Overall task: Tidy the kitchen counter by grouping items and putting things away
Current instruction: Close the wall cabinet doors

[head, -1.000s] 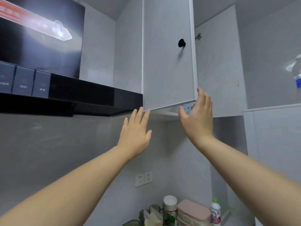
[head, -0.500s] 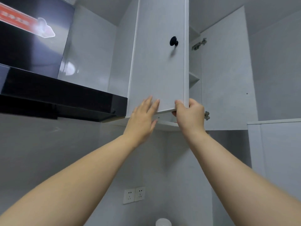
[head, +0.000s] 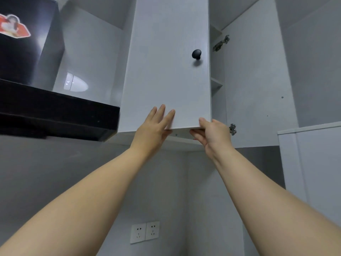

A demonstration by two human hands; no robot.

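A grey wall cabinet door [head: 166,71] with a round black knob [head: 196,54] hangs overhead, nearly closed, with a narrow gap on its right showing a shelf [head: 216,83] inside. My left hand [head: 154,127] lies flat against the door's lower face, fingers spread. My right hand [head: 212,134] grips the door's bottom right corner, thumb on the front and fingers curled under the edge. A second cabinet door [head: 256,80] stands open to the right, its hinges showing.
A black range hood [head: 55,111] juts out at the left, level with the cabinet's underside. A double wall socket [head: 144,231] sits low on the grey wall. A white tall unit [head: 313,163] stands at the right edge.
My view tilted upward and the counter items dropped out of sight. The left door swung toward closed. My right hand went from open beside the door's edge to gripping its bottom corner; my left hand reached its face.
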